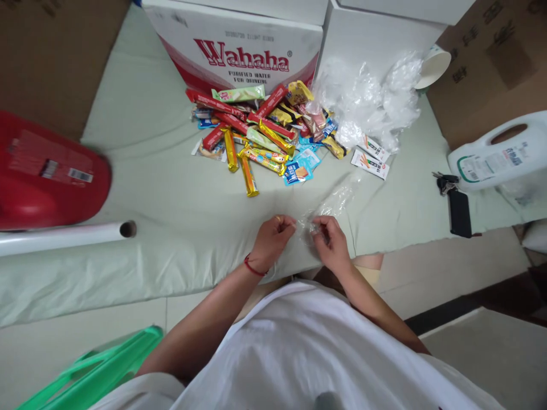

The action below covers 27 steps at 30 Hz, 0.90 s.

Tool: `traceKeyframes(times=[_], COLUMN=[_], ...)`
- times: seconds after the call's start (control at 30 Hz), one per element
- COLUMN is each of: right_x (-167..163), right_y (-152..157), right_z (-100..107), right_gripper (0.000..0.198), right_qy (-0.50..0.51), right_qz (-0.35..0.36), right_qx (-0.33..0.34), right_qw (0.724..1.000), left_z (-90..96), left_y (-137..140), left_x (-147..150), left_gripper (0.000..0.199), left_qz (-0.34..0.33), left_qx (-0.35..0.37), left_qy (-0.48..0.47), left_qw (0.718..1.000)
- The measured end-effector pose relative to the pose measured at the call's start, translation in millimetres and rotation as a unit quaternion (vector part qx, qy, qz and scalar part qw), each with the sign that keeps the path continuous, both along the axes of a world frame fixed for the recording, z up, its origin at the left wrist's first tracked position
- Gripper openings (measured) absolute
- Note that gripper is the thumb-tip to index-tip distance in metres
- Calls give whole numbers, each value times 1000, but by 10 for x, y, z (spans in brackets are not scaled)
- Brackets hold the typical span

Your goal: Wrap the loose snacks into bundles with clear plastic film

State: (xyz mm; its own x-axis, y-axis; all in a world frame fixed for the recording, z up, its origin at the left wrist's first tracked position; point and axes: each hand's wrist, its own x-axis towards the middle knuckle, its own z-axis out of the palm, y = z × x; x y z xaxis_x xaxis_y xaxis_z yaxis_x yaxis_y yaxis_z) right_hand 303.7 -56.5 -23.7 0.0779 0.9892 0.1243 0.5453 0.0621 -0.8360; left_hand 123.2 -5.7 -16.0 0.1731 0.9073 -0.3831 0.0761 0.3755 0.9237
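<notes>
A clear plastic bag (pixel 337 196) stretches between my hands and lies partly on the cloth-covered table (pixel 179 245). My left hand (pixel 274 238), with a red cord at the wrist, pinches the bag's near end. On the other side of that end, my right hand (pixel 331 239) has its fingers closed on the plastic. Beyond the hands lies a heap of wrapped snacks (pixel 256 128) in red, yellow, green and blue. Two white snack packets (pixel 371 163) rest at the heap's right. Behind them is a pile of crumpled clear bags (pixel 363 94).
A white and red Wahaha carton (pixel 243 42) stands behind the snacks. On the left are a red container (pixel 47 171) and a white tube (pixel 64 238). To the right are a white jug (pixel 499 151), keys and a black phone (pixel 460 212). A green bag (pixel 102 364) is lower left.
</notes>
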Motion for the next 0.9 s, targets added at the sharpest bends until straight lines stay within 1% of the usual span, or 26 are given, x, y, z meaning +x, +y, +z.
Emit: traceKeyframes(times=[0.07,0.1,0.2,0.23,0.27,0.37,0.47,0.6,0.73,0.8,0.9], right_x=[46,64,92,94,93,71,46,70,133,152,157], right_y=[7,3,-20,-26,-29,-33,-43,-67,-89,-107,-130], right_z=[26,44,111,132,151,183,189,191,143,100,56], right_gripper=[19,23,38,41,43,51,58,52,39,34,26], right_qy=[55,87,196,223,242,271,289,307,320,303,239], right_qz=[-11,-11,7,12,16,34,44,28,13,8,3], right_qx=[-48,-68,-108,-118,-128,-153,-152,-169,-190,-182,-153], right_qw=[997,994,975,968,962,950,944,936,928,935,959], left_z=[14,32,116,144,168,195,167,130,136,140,123], left_y=[-32,-56,-134,-155,-170,-190,-208,-255,-266,-262,-277], left_x=[14,25,69,85,101,145,176,207,257,299,375], left_gripper=[17,17,16,16,17,22,29,31,43,48,58], left_qz=[-7,-6,5,3,-4,-16,-26,-44,-37,-39,-49], left_qx=[-28,-22,45,56,52,0,-18,7,11,5,9], left_qy=[-50,-61,-64,-69,-79,-129,-163,-167,-158,-122,-38], left_qw=[998,998,997,996,995,991,986,985,987,992,998])
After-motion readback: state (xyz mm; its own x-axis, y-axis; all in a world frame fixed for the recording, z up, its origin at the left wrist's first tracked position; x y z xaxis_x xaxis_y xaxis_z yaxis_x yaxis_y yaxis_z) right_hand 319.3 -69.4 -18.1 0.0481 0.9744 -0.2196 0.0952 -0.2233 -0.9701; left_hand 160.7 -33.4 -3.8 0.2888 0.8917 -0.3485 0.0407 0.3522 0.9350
